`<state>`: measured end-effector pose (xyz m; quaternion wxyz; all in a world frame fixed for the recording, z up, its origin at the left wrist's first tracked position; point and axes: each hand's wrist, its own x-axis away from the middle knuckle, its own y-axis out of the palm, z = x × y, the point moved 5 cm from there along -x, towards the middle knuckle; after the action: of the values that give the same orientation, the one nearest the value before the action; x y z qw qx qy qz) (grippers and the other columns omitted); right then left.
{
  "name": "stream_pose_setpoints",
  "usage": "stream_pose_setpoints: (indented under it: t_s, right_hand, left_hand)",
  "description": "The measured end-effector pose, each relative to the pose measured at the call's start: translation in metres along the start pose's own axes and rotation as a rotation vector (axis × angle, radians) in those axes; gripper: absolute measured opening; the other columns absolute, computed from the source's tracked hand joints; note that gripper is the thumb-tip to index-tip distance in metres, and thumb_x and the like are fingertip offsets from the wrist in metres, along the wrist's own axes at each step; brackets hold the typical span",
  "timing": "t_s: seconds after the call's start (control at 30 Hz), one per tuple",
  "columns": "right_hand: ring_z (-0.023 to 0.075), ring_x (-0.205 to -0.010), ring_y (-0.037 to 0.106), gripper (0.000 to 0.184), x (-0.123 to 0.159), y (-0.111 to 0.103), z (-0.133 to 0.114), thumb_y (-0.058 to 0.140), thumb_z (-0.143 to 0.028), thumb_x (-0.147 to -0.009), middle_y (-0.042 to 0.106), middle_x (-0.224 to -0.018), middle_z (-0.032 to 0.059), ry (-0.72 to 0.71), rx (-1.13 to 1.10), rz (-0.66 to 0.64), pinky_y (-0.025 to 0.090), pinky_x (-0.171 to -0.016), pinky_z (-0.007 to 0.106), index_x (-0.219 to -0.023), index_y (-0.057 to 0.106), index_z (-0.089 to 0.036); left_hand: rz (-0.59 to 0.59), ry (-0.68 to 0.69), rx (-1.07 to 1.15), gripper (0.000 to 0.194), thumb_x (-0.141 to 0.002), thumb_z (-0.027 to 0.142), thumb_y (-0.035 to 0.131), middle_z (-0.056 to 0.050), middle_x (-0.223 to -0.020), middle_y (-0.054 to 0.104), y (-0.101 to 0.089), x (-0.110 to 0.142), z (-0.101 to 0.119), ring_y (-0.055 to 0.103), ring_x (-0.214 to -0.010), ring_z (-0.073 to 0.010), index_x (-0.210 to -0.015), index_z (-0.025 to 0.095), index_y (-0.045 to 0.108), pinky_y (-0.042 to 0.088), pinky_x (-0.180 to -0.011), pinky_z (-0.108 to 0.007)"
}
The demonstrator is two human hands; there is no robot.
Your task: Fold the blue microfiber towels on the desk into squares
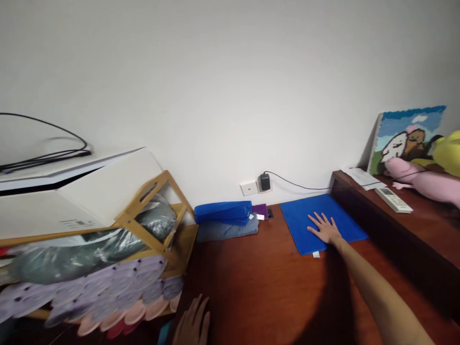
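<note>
Near left: left hand (193, 323), fingers slightly apart, nothing visibly held, by tabletop (244, 282) edge. Farther right: right hand (325, 231), fingers spread wide, palm down on blue cloth (298, 223). Cloth flat; spreading looks complete. Far, left of it: blue bundle (221, 213), still folded, atop grey-blue cloth (226, 232).

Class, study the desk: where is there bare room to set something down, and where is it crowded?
The widest bare patch of desk lies between the left hand, the folded cloths and the spread blue cloth under the right hand. The raised ledge is crowded with paper, a remote and toys.
</note>
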<state>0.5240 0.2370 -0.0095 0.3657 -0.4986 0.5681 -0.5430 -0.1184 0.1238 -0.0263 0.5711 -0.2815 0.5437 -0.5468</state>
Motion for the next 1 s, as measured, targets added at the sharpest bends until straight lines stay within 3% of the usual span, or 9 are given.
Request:
stream_pose_setpoints:
  t_s: [0.13,0.23,0.3,0.37,0.43,0.53,0.63,0.83,1.0]
  right_hand:
    - [0.0327,-0.162,0.007,0.078,-0.002,-0.005,0.002,0.026,-0.078,-0.095,0.011,-0.176,-0.0033,0.011,0.006,-0.075,0.009,-0.126,0.064,-0.165,0.019,-0.043]
    - [0.036,-0.16,0.016,0.072,0.001,-0.029,-0.023,0.042,-0.061,-0.097,0.022,-0.174,0.0056,0.01,0.073,-0.085,0.017,-0.124,0.064,-0.162,0.036,-0.033]
    - [0.0362,-0.155,0.029,0.059,0.005,-0.055,-0.068,0.047,-0.041,-0.096,0.035,-0.169,0.0137,-0.089,0.11,0.024,0.025,-0.122,0.058,-0.152,0.054,-0.022]
    - [0.0336,-0.141,0.049,0.047,0.013,-0.077,-0.133,0.045,-0.027,-0.095,0.051,-0.156,0.0194,-0.267,0.08,0.137,0.037,-0.116,0.049,-0.135,0.068,-0.015]
    - [0.0282,-0.122,0.063,0.039,0.021,-0.089,-0.206,0.043,-0.025,-0.098,0.066,-0.135,0.018,-0.428,0.019,0.169,0.046,-0.104,0.038,-0.121,0.073,-0.016]
    - [0.0215,-0.107,0.067,0.027,0.03,-0.092,-0.301,0.05,-0.026,-0.098,0.073,-0.115,0.0109,-0.555,-0.017,0.161,0.049,-0.092,0.028,-0.111,0.074,-0.021]
    - [0.0209,-0.101,0.068,0.021,0.034,-0.095,-0.358,0.051,-0.023,-0.101,0.073,-0.108,0.0089,-0.572,-0.052,0.193,0.049,-0.085,0.028,-0.109,0.07,-0.024]
    - [0.0256,-0.087,0.069,0.021,0.036,-0.104,-0.381,0.05,-0.019,-0.099,0.073,-0.093,0.0136,-0.439,-0.092,0.204,0.05,-0.078,0.036,-0.093,0.07,-0.02]
    - [0.0243,-0.083,0.071,0.02,0.025,-0.121,-0.384,0.049,-0.02,-0.1,0.074,-0.097,0.0133,-0.316,-0.156,0.23,0.051,-0.079,0.035,-0.101,0.068,-0.018]
  left_hand:
    - [0.037,0.023,-0.055,0.046,-0.102,0.037,0.04,-0.003,-0.15,0.063,-0.006,0.003,0.012,0.057,-0.14,-0.0247,-0.14,0.027,0.064,0.052,-0.114,-0.048]
    - [0.062,0.041,-0.078,0.045,-0.103,0.035,0.04,-0.003,-0.15,0.063,-0.009,0.004,0.019,0.057,-0.14,-0.0244,-0.14,0.027,0.065,0.052,-0.114,-0.048]
    - [0.068,0.043,-0.083,0.045,-0.104,0.034,0.04,-0.003,-0.15,0.062,-0.01,0.005,0.022,0.057,-0.14,-0.0244,-0.14,0.026,0.065,0.052,-0.114,-0.048]
    - [0.065,0.039,-0.087,0.045,-0.104,0.032,0.04,-0.004,-0.152,0.061,-0.011,0.006,0.025,0.056,-0.14,-0.0249,-0.141,0.026,0.064,0.051,-0.115,-0.049]
    - [0.057,0.031,-0.087,0.045,-0.104,0.032,0.041,-0.004,-0.154,0.059,-0.012,0.008,0.028,0.055,-0.141,-0.0252,-0.144,0.026,0.062,0.05,-0.116,-0.049]
    - [0.051,0.018,-0.081,0.046,-0.105,0.033,0.041,-0.005,-0.155,0.058,-0.014,0.01,0.032,0.055,-0.142,-0.0252,-0.146,0.026,0.059,0.048,-0.117,-0.049]
    - [0.047,0.001,-0.077,0.046,-0.105,0.033,0.042,-0.005,-0.155,0.058,-0.016,0.011,0.034,0.054,-0.142,-0.026,-0.146,0.026,0.059,0.048,-0.118,-0.049]
    - [0.024,-0.01,-0.083,0.047,-0.105,0.035,0.041,-0.004,-0.158,0.055,-0.013,0.014,0.035,0.051,-0.145,-0.0268,-0.148,0.025,0.059,0.045,-0.12,-0.049]
    - [0.042,-0.023,-0.087,0.046,-0.105,0.036,0.041,-0.004,-0.157,0.055,-0.015,0.016,0.037,0.052,-0.144,-0.0265,-0.147,0.026,0.059,0.046,-0.118,-0.049]
